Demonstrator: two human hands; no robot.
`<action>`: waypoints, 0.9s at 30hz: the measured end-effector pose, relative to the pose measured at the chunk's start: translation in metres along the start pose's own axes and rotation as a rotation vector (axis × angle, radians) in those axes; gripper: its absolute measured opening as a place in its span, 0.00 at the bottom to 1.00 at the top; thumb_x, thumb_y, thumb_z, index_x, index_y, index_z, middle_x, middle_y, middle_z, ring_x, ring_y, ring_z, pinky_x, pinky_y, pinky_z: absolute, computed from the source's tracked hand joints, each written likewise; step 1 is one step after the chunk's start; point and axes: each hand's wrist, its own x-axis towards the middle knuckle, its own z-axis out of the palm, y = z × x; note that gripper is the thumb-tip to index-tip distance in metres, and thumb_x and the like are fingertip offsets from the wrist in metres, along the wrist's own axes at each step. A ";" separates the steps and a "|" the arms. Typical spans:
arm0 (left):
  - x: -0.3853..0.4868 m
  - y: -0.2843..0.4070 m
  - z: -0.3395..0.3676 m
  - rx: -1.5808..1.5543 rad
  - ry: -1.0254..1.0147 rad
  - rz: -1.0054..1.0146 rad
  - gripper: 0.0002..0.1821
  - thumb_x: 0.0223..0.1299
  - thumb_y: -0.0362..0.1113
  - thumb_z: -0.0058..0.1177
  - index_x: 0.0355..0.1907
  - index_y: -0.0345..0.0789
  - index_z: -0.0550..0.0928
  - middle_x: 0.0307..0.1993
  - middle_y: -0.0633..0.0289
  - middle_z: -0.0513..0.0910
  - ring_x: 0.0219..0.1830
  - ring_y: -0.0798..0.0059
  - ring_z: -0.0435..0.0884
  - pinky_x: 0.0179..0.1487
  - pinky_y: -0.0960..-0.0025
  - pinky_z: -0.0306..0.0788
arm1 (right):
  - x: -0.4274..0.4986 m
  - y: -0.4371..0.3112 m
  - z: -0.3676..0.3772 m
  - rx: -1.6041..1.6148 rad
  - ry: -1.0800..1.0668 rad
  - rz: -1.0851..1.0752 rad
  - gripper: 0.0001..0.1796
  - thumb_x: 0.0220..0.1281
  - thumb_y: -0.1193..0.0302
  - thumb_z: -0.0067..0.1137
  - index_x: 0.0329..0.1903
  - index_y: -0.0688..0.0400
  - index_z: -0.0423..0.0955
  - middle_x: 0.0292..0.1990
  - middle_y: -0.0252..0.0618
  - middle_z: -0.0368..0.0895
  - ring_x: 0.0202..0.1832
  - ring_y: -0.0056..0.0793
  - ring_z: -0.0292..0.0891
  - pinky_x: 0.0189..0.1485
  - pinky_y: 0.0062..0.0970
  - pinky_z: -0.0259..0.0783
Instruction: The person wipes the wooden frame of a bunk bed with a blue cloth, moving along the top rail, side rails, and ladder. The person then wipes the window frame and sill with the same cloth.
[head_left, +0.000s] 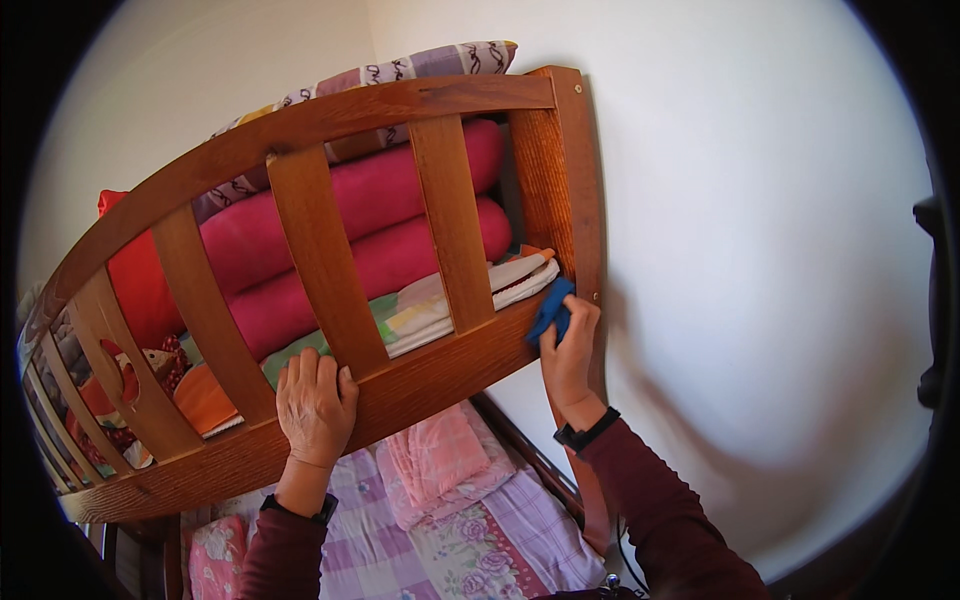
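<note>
The wooden guard rail of a bunk bed (420, 375) crosses the view, its slats (311, 247) running up to a curved top rail. My right hand (571, 352) holds a blue cloth (551, 311) against the right end of the lower board, beside the upright post (589, 225). Further left, my left hand (316, 409) rests over the top edge of the same board with no object seen in it; part of its fingers is beyond the board. Behind the slats lie rolled magenta bedding (382, 180) and a multicoloured sheet (420, 300) on the upper bunk.
A patterned pillow (450, 61) lies above the top rail, with a red cushion (142, 277) and a doll (157, 360) at left. Below, the lower bunk has a purple-and-white floral sheet (480, 555) and folded pink bedding (442, 457). A white wall (735, 225) stands at right.
</note>
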 end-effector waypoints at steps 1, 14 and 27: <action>0.000 0.000 0.000 0.002 -0.003 0.000 0.09 0.60 0.34 0.56 0.28 0.35 0.71 0.31 0.54 0.70 0.36 0.54 0.73 0.42 0.55 0.67 | -0.007 -0.006 -0.002 0.000 -0.078 -0.048 0.27 0.56 0.87 0.57 0.59 0.63 0.65 0.53 0.55 0.68 0.57 0.55 0.68 0.60 0.43 0.67; 0.004 -0.001 -0.004 -0.053 0.008 0.001 0.09 0.57 0.33 0.57 0.28 0.36 0.72 0.31 0.54 0.70 0.36 0.54 0.74 0.42 0.55 0.69 | -0.018 -0.001 0.007 0.018 -0.003 -0.023 0.27 0.59 0.85 0.57 0.62 0.62 0.66 0.55 0.54 0.68 0.57 0.54 0.66 0.64 0.43 0.65; 0.000 -0.008 -0.003 -0.077 0.019 0.010 0.09 0.57 0.36 0.59 0.28 0.38 0.74 0.30 0.58 0.71 0.35 0.59 0.75 0.43 0.58 0.70 | -0.067 -0.113 0.042 0.200 -0.232 -0.314 0.26 0.48 0.88 0.62 0.54 0.60 0.75 0.51 0.49 0.68 0.48 0.46 0.70 0.49 0.40 0.72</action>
